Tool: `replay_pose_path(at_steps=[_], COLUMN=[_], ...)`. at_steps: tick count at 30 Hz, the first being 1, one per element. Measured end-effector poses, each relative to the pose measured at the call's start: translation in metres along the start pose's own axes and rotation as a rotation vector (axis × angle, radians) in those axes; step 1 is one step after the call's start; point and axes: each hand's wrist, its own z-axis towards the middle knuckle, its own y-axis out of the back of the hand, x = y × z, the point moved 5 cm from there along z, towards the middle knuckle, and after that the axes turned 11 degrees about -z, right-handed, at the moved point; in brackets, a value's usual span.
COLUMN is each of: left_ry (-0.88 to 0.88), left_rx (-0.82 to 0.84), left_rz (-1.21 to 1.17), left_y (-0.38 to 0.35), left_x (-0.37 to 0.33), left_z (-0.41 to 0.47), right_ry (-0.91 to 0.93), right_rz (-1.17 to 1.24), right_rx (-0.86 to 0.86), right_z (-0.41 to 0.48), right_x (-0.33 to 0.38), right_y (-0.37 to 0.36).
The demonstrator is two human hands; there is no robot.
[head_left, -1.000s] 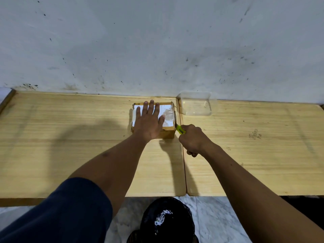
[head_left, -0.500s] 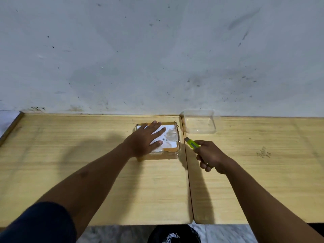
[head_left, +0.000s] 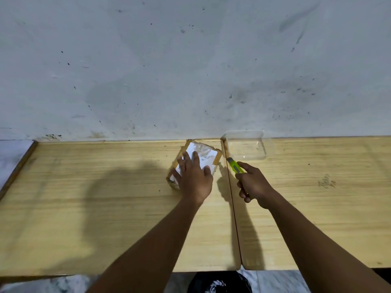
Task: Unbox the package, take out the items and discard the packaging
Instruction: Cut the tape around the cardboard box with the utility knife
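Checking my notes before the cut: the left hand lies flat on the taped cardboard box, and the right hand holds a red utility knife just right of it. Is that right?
Not quite. The utility knife is bright green, not red, as the head view shows. The rest holds: the left hand lies flat on the taped cardboard box, and the right hand holds the knife just right of it.

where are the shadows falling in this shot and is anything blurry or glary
Head view: arm shadows fall left of each arm on the table, so light comes from the right; glare on the box's taped label blurs its print; the clear tub barely shows; edges bend from the wide lens.
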Motion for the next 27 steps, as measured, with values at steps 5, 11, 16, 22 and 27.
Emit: replay_pose_path(at_steps=[5,11,16,22,27], left_ry=[-0.503,-0.574,-0.371,-0.389,-0.395], left_rx=[0.101,0.117,0.079,0.112,0.11], left_rz=[0.171,0.199,0.155,0.162,0.191], left_y=[0.013,0.007,-0.003,-0.004,-0.002], left_x=[0.009,0.017,0.002,0.008,0.011], left_z=[0.026,0.03,0.02,0.024,0.023], right_ry=[0.023,0.046,0.046,0.065,0.068], right_rz=[0.054,0.114,0.129,0.065,-0.047], right_rx=[0.02,0.055,0.053,0.071,0.068], right_z=[-0.009,-0.014,-0.012,-0.003,0.002], right_x=[-0.003,-0.003,0.002,0.013,0.02], right_y=[-0.007,-0.021,-0.026,-0.022,-0.017])
